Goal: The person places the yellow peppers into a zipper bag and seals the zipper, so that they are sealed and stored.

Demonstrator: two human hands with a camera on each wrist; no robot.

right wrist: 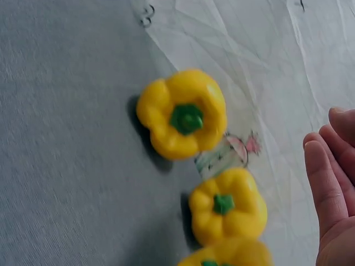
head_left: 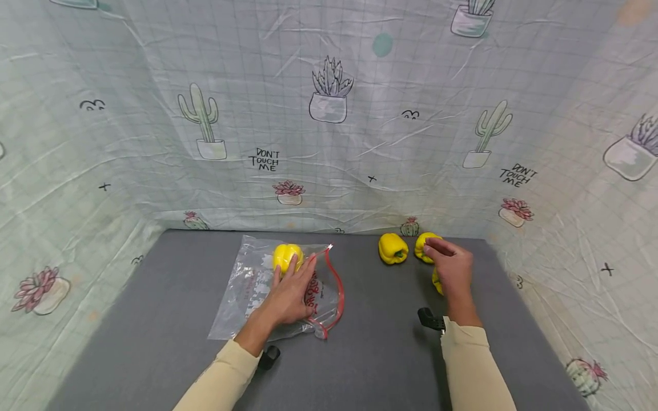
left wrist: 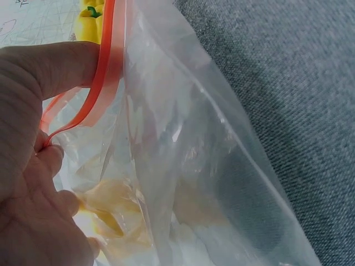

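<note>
A clear zip bag (head_left: 231, 311) with a red zip strip lies flat on the left, its mouth toward the right. Through its film shows a yellow bell pepper (head_left: 287, 257). Spread over the bag is my left hand (head_left: 288, 297), fingertips right at that pepper. In the left wrist view the thumb passes behind the red strip (left wrist: 100, 83), well apart from the fingers. My right hand (head_left: 452, 268), holding nothing, hovers by three more yellow bell peppers: one at left (head_left: 393, 249), one behind the fingers (head_left: 422, 246), one nearer, partly hidden by the hand (head_left: 437, 281).
A grey cloth surface (head_left: 380, 354) lies under everything. Pale fabric walls (head_left: 329, 154) printed with cacti rise at the back and both sides. The loose peppers stand close to the back right edge.
</note>
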